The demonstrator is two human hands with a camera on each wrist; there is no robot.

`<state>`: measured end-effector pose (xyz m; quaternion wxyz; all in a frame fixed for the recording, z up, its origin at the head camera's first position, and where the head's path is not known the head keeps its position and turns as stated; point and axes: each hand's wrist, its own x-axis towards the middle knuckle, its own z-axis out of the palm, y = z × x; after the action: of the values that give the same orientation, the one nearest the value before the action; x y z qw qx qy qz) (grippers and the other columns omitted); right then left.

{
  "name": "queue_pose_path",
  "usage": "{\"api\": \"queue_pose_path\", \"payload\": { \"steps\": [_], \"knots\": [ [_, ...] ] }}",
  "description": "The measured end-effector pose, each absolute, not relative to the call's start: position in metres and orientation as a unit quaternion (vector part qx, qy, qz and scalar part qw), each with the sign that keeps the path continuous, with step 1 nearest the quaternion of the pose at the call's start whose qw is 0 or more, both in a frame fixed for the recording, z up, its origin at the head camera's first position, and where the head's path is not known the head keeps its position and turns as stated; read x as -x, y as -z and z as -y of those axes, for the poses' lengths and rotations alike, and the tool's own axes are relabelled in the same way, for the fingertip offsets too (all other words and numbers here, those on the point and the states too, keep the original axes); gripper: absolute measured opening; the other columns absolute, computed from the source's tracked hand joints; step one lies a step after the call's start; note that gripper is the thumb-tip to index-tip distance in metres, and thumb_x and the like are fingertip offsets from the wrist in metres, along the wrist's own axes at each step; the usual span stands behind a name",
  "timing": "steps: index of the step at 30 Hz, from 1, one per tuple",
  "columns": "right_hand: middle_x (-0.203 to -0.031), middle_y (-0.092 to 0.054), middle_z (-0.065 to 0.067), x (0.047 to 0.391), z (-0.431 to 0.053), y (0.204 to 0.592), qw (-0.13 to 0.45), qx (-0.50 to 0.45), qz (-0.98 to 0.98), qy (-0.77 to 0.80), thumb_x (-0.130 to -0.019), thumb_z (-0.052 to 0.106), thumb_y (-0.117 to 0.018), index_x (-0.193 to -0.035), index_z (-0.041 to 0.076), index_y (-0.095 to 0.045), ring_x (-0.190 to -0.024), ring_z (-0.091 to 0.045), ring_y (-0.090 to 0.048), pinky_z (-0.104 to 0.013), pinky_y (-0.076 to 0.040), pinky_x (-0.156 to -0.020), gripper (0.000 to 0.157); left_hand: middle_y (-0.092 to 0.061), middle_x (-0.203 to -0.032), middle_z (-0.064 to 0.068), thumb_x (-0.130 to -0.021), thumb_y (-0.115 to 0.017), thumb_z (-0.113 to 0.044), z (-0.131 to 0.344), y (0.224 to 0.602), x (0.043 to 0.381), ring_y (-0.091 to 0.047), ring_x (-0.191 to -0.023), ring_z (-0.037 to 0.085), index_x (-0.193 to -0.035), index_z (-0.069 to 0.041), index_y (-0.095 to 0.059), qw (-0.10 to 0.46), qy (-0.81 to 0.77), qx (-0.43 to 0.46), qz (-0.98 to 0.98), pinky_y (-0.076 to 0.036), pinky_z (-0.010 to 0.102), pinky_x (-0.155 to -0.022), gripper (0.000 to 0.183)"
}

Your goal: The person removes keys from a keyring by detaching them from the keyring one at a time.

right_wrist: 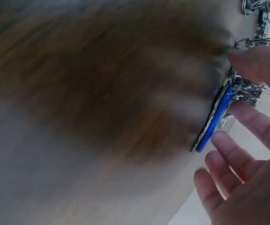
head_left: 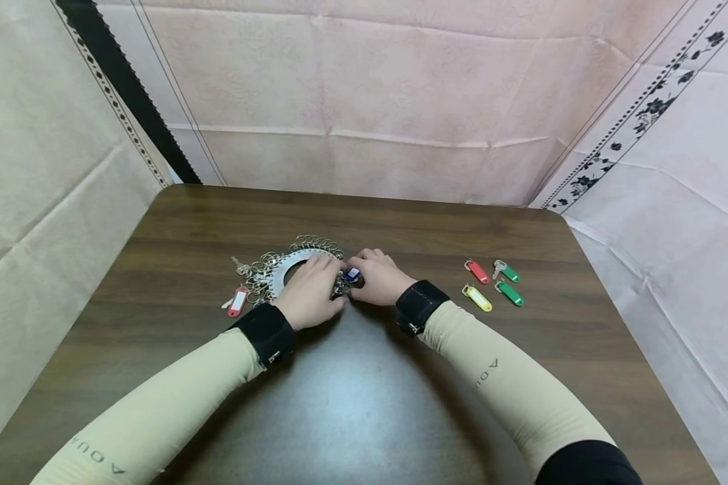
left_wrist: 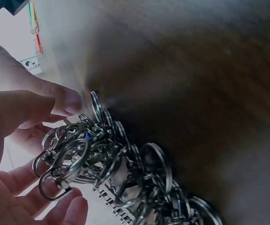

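Observation:
A pale ring-shaped holder (head_left: 278, 279) lies on the table, fringed with many metal split rings and clasps. My left hand (head_left: 314, 289) lies over its right part and grips a cluster of metal rings (left_wrist: 78, 154), with the thumb on one side and fingers behind them. At the right edge hangs a blue key tag (right_wrist: 214, 122) with a silvery key flat along it. My right hand (head_left: 379, 277) pinches by its top ring, thumb and forefinger at the links, other fingers spread below. A red key tag (head_left: 237, 302) hangs at the holder's left, near a key (head_left: 239, 264).
On the right of the wooden table (head_left: 364, 404) lie a red tag (head_left: 477, 272), a yellow tag (head_left: 478, 298), a green tag (head_left: 509, 294) and another green tag (head_left: 510, 273) with a key. Pale cloth (head_left: 400, 81) hangs behind the far edge.

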<state>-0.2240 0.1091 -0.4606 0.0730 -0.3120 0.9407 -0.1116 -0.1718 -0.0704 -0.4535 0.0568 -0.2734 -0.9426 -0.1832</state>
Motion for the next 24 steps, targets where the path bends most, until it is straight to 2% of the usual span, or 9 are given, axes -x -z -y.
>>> {"api": "queue_pose_path", "payload": {
  "steps": [3, 6, 13, 16, 24],
  "knots": [
    [-0.124, -0.052, -0.008, 0.225, -0.108, 0.463, 0.079, 0.301, -0.944, 0.107, -0.08, 0.034, -0.069, -0.128, 0.017, -0.058, -0.111, -0.024, -0.04, -0.046, -0.038, -0.096, 0.052, -0.058, -0.117, 0.013, -0.078, -0.071, -0.024, 0.07, 0.454, 0.172, -0.044, -0.115, 0.031, -0.122, -0.002, -0.056, 0.052, 0.188, 0.271, 0.943, -0.039, 0.047, -0.102, 0.051],
    [-0.121, -0.051, -0.009, 0.224, -0.108, 0.463, 0.081, 0.296, -0.945, 0.114, -0.08, 0.034, -0.069, -0.122, 0.018, -0.062, -0.11, -0.025, -0.04, -0.046, -0.037, -0.094, 0.045, -0.058, -0.119, 0.014, -0.078, -0.071, -0.023, 0.07, 0.455, 0.172, -0.044, -0.116, 0.032, -0.122, -0.002, -0.056, 0.045, 0.189, 0.267, 0.944, -0.04, 0.048, -0.101, 0.05],
    [-0.106, -0.051, -0.006, 0.218, -0.113, 0.462, 0.08, 0.281, -0.947, 0.132, -0.084, 0.034, -0.07, -0.091, 0.02, -0.065, -0.099, -0.023, -0.04, -0.043, -0.037, -0.085, 0.017, -0.055, -0.124, 0.017, -0.08, -0.07, -0.024, 0.072, 0.456, 0.172, -0.044, -0.114, 0.035, -0.125, -0.002, -0.054, 0.034, 0.169, 0.255, 0.951, -0.04, 0.049, -0.1, 0.052],
    [-0.101, -0.05, -0.005, 0.216, -0.115, 0.462, 0.077, 0.283, -0.947, 0.131, -0.085, 0.032, -0.069, -0.085, 0.019, -0.062, -0.095, -0.023, -0.039, -0.042, -0.037, -0.082, 0.015, -0.054, -0.125, 0.016, -0.081, -0.069, -0.025, 0.072, 0.455, 0.172, -0.044, -0.114, 0.036, -0.125, -0.003, -0.053, 0.032, 0.165, 0.251, 0.953, -0.04, 0.049, -0.1, 0.052],
    [-0.092, -0.052, -0.002, 0.213, -0.12, 0.468, 0.076, 0.301, -0.942, 0.128, -0.089, 0.029, -0.064, -0.081, 0.017, -0.06, -0.087, -0.019, -0.042, -0.038, -0.04, -0.081, 0.014, -0.055, -0.121, 0.015, -0.082, -0.069, -0.023, 0.07, 0.454, 0.171, -0.046, -0.109, 0.034, -0.122, -0.002, -0.056, 0.023, 0.174, 0.244, 0.954, -0.042, 0.049, -0.097, 0.047]
  ]
}}
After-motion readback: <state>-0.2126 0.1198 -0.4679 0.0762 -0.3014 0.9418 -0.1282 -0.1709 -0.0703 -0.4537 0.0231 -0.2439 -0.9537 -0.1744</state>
